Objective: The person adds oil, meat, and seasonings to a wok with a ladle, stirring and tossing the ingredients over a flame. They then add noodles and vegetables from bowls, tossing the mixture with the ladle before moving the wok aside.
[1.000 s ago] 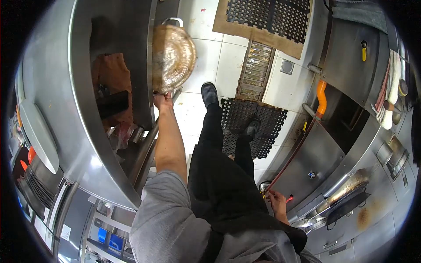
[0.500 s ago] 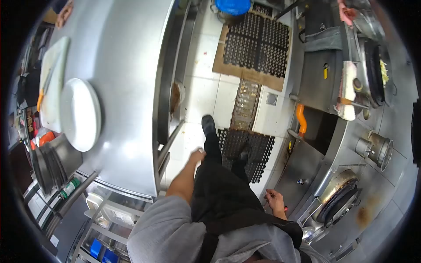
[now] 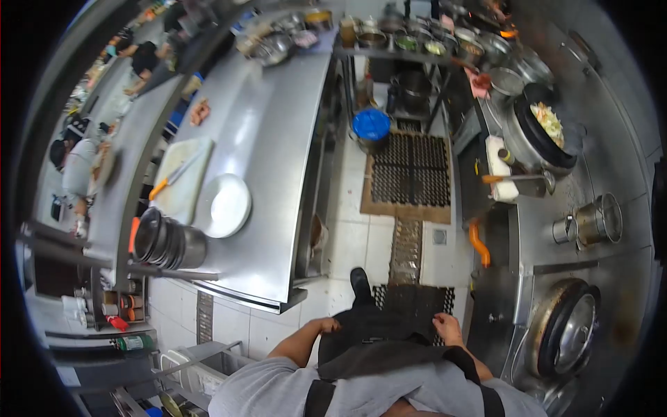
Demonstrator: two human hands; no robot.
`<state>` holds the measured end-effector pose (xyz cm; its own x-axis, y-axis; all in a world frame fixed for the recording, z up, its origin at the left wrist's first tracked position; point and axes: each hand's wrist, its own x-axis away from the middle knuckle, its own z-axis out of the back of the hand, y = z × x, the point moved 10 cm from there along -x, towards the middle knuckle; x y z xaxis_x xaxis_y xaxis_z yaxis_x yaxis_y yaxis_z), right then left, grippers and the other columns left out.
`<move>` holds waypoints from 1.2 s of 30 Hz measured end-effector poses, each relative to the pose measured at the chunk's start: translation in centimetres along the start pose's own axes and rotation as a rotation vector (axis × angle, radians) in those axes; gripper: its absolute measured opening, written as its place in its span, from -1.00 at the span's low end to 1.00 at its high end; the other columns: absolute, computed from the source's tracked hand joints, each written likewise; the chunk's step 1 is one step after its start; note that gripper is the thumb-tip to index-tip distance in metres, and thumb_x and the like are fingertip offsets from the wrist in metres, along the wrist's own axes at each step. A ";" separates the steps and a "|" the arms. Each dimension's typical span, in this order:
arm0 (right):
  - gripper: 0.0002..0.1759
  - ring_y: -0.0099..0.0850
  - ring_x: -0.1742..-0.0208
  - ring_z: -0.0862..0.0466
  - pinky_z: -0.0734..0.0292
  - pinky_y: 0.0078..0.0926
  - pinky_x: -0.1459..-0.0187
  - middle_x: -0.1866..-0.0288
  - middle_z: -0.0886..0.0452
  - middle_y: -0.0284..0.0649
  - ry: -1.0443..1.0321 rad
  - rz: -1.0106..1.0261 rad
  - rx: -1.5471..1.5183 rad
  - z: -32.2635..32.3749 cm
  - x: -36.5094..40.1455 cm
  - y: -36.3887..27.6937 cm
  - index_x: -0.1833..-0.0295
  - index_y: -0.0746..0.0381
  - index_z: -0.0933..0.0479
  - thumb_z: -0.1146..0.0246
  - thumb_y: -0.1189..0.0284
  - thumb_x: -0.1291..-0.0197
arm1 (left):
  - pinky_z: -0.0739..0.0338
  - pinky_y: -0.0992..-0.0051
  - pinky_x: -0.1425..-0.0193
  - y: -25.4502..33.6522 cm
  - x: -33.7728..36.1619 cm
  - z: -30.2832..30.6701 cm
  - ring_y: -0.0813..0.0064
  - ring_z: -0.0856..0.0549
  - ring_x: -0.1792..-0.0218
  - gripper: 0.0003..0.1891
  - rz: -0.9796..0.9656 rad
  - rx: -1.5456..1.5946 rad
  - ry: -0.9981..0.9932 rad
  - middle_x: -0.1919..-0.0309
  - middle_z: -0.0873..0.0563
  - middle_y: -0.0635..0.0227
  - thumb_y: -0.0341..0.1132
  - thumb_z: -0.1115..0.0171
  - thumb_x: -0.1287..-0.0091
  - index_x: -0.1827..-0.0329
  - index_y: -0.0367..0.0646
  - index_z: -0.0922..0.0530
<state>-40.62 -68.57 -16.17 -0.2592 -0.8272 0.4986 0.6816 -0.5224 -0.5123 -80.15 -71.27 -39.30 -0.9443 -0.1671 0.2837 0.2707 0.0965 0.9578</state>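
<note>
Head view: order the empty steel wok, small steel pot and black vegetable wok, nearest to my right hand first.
1. Empty round steel wok, just right of the right hand.
2. Small steel pot, farther along the stove.
3. Black wok of vegetables, farthest ahead.

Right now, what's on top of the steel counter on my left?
On the steel counter: a white plate, a cutting board bearing an orange-handled knife, a stack of dark pans. The stack hides what its lower pans hold; far-end items are too small to tell.
</note>
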 end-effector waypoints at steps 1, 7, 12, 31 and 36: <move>-0.68 -0.21 0.17 -0.67 -0.53 -0.36 0.10 0.23 -0.67 -0.08 0.021 -0.025 -0.003 0.1 -0.2 1.5 0.09 0.26 -0.61 -0.26 0.32 -0.05 | -0.46 0.01 -0.06 -0.6 1.4 0.0 0.10 -0.57 0.03 -0.62 0.488 -0.016 0.119 0.17 -0.65 0.20 -0.18 -0.23 -0.08 0.00 0.00 -0.63; -0.71 -0.13 0.11 -0.63 -0.50 -0.26 -0.01 0.22 -0.66 -0.06 0.115 -0.065 0.121 0.7 0.9 11.4 0.17 0.22 -0.64 -0.23 0.35 0.04 | -0.38 0.39 -0.26 14.2 3.7 2.2 0.31 -0.52 -0.16 -0.47 0.623 -0.061 0.603 -0.19 -0.51 0.22 -0.05 -0.14 -0.26 -0.25 -0.11 -0.43; -0.74 -0.06 0.15 -0.63 -0.50 -0.20 0.00 0.25 -0.65 -0.02 0.159 -0.067 0.191 0.4 4.5 13.9 0.25 0.25 -0.65 -0.19 0.39 0.07 | -0.13 0.30 -0.40 51.1 -0.8 -3.5 0.24 -0.27 -0.36 -0.38 -0.017 0.207 0.283 -0.31 -0.34 0.07 0.03 -0.03 -0.36 -0.33 -0.24 -0.30; -0.69 -0.22 0.18 -0.68 -0.55 -0.39 0.15 0.23 -0.66 -0.03 -0.201 0.636 -0.023 -12.3 15.0 -33.5 0.08 0.29 -0.59 -0.21 0.33 -0.14 | -0.44 0.29 0.36 67.7 32.6 -9.2 0.12 -0.56 0.53 -0.75 -0.993 -0.041 -0.097 0.61 -0.57 0.19 -0.29 -0.17 -0.22 0.53 -0.30 -0.51; -0.67 -0.39 0.31 -0.66 -0.55 -0.50 0.19 0.23 -0.67 -0.13 -0.498 0.900 0.001 -20.1 22.4 -45.0 0.02 0.30 -0.58 -0.26 0.34 -0.15 | -0.48 0.37 0.52 64.8 36.4 -10.6 0.20 -0.61 0.58 -0.81 -0.337 -0.994 0.251 0.69 -0.51 0.16 -0.39 -0.15 -0.15 0.55 -0.31 -0.41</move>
<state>-90.90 -67.73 3.97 0.6612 -0.7322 0.1633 0.4832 0.2491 -0.8393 -95.01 -81.51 33.64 -0.9639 -0.2430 -0.1089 0.1412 -0.8133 0.5645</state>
